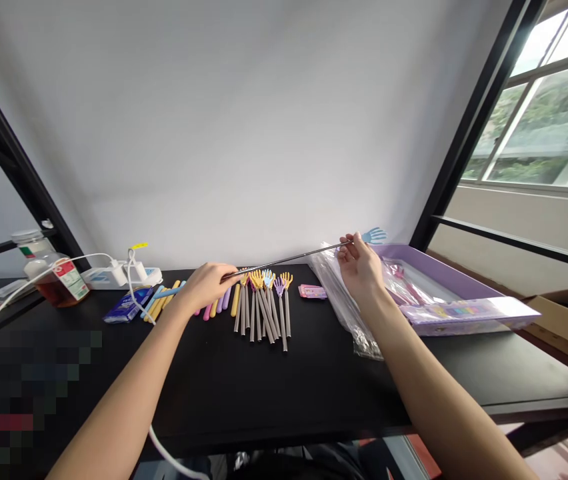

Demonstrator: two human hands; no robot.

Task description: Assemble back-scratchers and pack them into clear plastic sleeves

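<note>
An extended telescopic back scratcher (289, 258) with a blue hand-shaped head spans the space between my hands, slanting up to the right. My left hand (210, 285) is closed round its lower left part. The fingers of my right hand (361, 264) pinch the rod just below the blue head. Beneath the rod, several back scratcher heads on metal rods (267, 313) lie in a bunch on the black table (244, 393), coloured yellow, blue, purple and pink. Loose coloured handles (220, 303) lie to their left, partly hidden by my left hand.
Clear plastic bags (344, 307) and a purple box (464, 320) lie on the right. Small pink cards (313, 291) sit behind. On the left are a blue packet (128, 305), a power strip (151, 275) with white cables, and a bottle (61, 283). Black frame posts flank the table.
</note>
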